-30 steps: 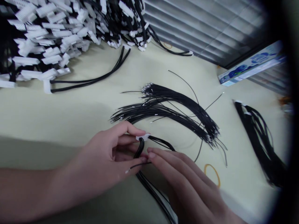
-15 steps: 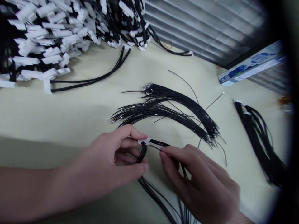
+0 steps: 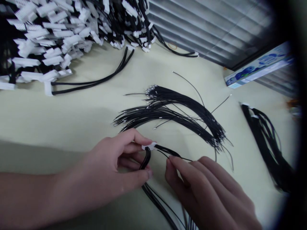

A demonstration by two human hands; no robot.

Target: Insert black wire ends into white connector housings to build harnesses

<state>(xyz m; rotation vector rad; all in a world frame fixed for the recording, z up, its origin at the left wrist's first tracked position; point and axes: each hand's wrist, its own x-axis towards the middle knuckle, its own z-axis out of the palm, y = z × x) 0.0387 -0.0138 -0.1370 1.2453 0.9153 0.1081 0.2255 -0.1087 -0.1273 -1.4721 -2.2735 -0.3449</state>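
Observation:
My left hand [image 3: 127, 163] grips a white connector [image 3: 150, 146] with black wires [image 3: 146, 158] looping out of it and hanging down past my thumb. More black wires leave the connector's right side toward my right hand [image 3: 203, 191], whose thumb and forefinger pinch a single thin black wire [image 3: 163, 153] close to the connector. Beyond both hands, two bundles of loose black wires with small metal ends lie on the table: a nearer bundle [image 3: 168, 116] and a farther bundle [image 3: 184, 100]. A few strays stick out from them.
A large heap of wired white connectors [image 3: 55, 38] fills the far left, with one finished-looking cable [image 3: 96, 83] in front. At right lie more black wire bundles [image 3: 266, 147] and a blue-white box [image 3: 256, 68]. Grey slatted blinds [image 3: 211, 28] border the table's back.
My right hand has shifted slightly right and down, away from the connector, its fingers still pinching the thin wire. My left hand has barely moved.

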